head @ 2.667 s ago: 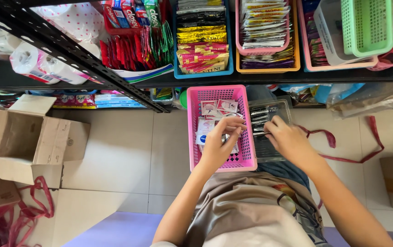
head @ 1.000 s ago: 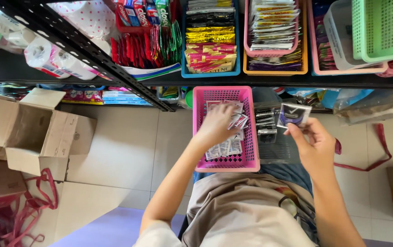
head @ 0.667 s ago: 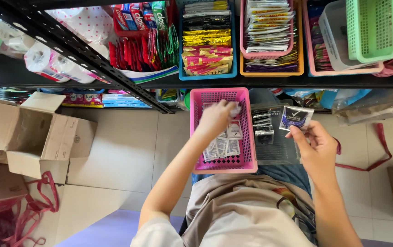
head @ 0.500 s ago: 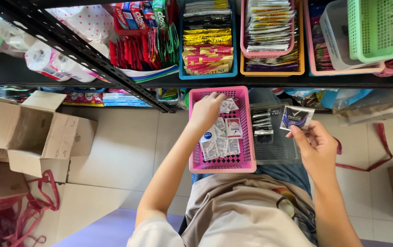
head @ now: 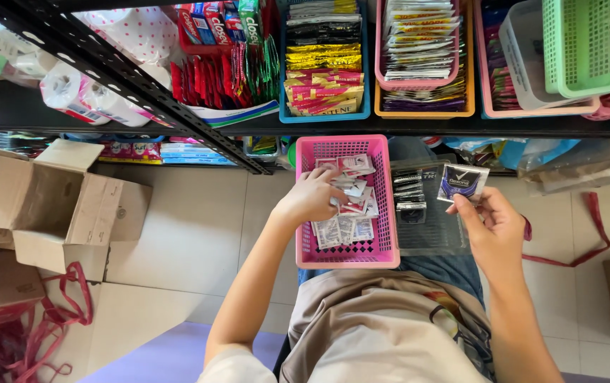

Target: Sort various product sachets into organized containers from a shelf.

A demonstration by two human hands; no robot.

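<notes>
A pink plastic basket (head: 383, 252) rests on my lap, holding several small white and red sachets (head: 351, 206). My left hand (head: 312, 198) reaches into the basket with its fingers on the sachets. Beside the basket lies a clear tray (head: 432, 227) with a row of dark sachets (head: 410, 195). My right hand (head: 493, 227) is raised above that tray and pinches one dark blue sachet (head: 462, 182) between thumb and fingers.
A dark metal shelf (head: 390, 126) in front carries coloured baskets of sachets, a green basket (head: 585, 46) and toilet rolls (head: 81, 96). An open cardboard box (head: 49, 206) stands on the tiled floor at left, with red straps (head: 56, 319) below it.
My left hand went up to the basket's far end, then drew back to the sachets in its middle. My right hand lifted a dark sachet off the tray and holds it steady.
</notes>
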